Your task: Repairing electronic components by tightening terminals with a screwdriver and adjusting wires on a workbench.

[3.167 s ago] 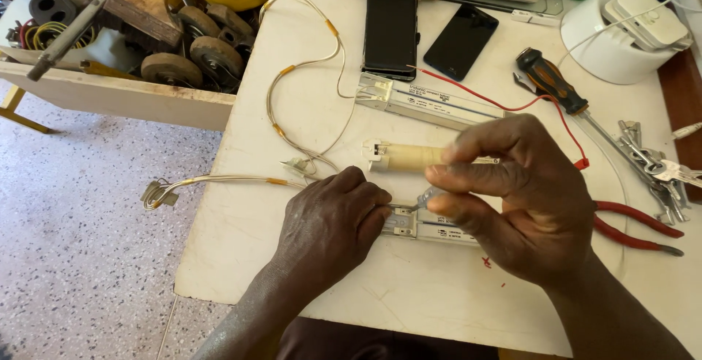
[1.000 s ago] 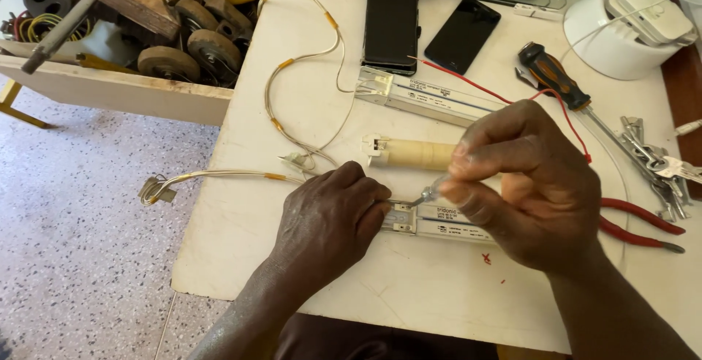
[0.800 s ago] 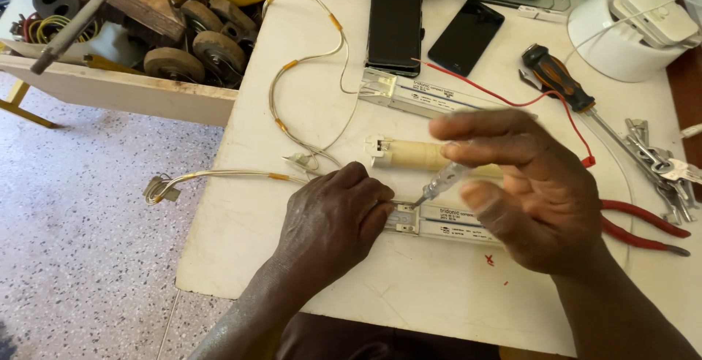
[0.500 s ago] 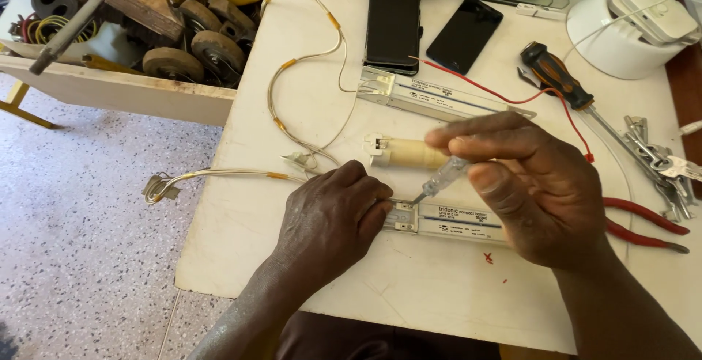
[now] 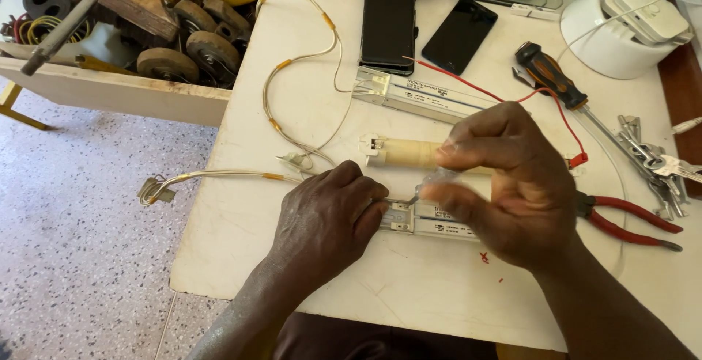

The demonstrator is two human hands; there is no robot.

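My left hand (image 5: pixel 325 217) lies fist-down on the white table (image 5: pixel 409 298), pressing on the left end of a long white metal ballast box (image 5: pixel 431 222) and the white wires entering it. My right hand (image 5: pixel 512 184) pinches a small clear-handled screwdriver (image 5: pixel 433 182) whose tip touches the box's end terminal next to my left fingers. A cream cylinder (image 5: pixel 402 153) lies just behind the hands.
A second white ballast box (image 5: pixel 420 98) with a red wire, two dark phones (image 5: pixel 387 24), an orange-black screwdriver (image 5: pixel 550 76), red pliers (image 5: pixel 629 221), keys (image 5: pixel 658 166) and a white round device (image 5: pixel 621 27) lie on the table. A wooden crate of wheels and tools (image 5: pixel 146 31) stands to the left over speckled floor.
My right hand has shifted the small screwdriver, raising it and bringing its tip back down onto the box's end terminal. My left hand has kept still.
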